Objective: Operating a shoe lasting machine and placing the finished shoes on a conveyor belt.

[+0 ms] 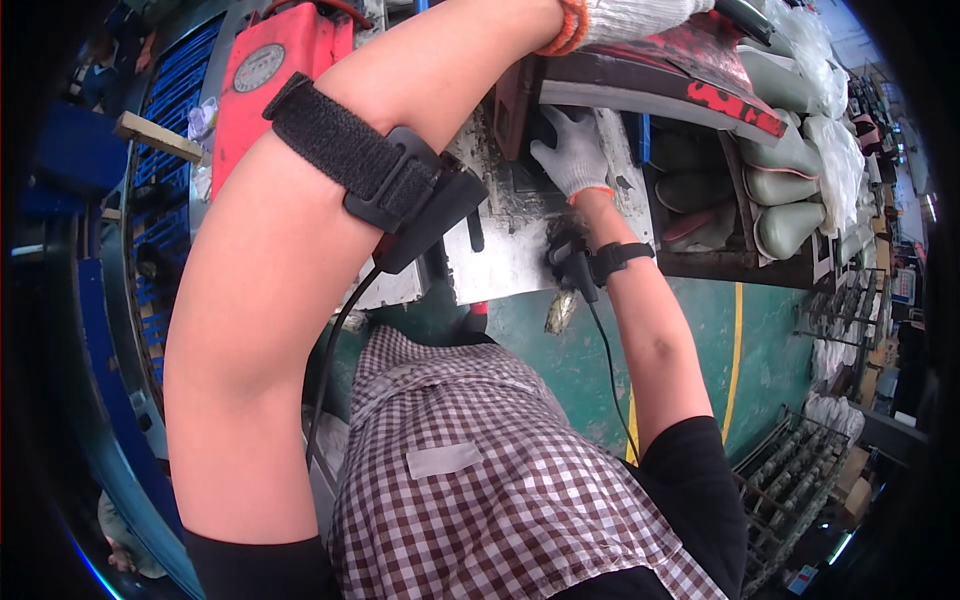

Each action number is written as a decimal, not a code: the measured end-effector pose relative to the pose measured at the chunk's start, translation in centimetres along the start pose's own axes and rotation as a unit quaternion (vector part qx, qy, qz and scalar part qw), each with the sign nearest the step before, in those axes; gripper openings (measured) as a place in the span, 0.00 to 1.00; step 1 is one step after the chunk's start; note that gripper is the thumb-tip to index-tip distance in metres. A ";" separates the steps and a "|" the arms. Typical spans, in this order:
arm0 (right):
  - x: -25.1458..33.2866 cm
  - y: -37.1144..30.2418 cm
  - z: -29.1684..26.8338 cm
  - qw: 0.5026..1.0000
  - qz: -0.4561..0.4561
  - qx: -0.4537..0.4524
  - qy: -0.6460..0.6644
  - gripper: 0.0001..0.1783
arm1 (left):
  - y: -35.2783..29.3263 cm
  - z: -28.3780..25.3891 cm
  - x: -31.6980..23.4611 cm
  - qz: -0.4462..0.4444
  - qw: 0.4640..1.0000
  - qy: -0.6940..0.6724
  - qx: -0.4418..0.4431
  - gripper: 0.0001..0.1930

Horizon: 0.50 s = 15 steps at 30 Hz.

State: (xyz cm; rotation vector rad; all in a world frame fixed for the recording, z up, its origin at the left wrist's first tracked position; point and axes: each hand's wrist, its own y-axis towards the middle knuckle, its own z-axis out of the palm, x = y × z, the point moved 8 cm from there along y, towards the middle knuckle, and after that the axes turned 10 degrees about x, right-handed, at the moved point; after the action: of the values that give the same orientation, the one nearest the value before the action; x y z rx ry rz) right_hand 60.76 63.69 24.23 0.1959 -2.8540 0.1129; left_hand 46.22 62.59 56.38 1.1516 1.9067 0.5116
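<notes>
The right hand [570, 150], thumb spread wide, is over the worktop [510, 250], beneath the red press's [690, 50] edge. The left, at a black handle [745, 20], is cropped; I cannot tell its grip. Green floor [780, 340] opens past the worktop's near edge.

The swing arm [650, 88] of a press juts over the metal desk [515, 255], well apart from its surface. Its top is red, worn and blotched with dark marks; the side is dark, with red patches toward the right end and a pale strip beneath. A black handle [746, 22] slants near the arm's upper side. The desk is pale, scuffed and darkly stained
</notes>
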 end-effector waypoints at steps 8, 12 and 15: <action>1.0 -0.1 -0.5 0.998 -0.007 0.064 -0.002 0.43 | -0.6 -0.6 0.1 -0.039 0.998 0.054 0.007 0.18; 0.7 -0.7 -1.3 0.998 -0.002 0.058 -0.018 0.50 | 0.0 0.3 0.2 -0.034 0.998 0.027 0.042 0.18; -0.8 -1.2 -1.6 0.999 -0.011 0.023 -0.021 0.56 | 0.4 1.1 -0.1 -0.069 0.996 -0.013 0.051 0.18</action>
State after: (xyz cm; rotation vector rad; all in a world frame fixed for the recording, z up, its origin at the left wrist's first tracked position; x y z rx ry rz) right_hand 62.16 62.75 25.58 0.2430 -2.8918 0.1717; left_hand 47.33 62.63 56.01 1.0758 1.9933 0.3252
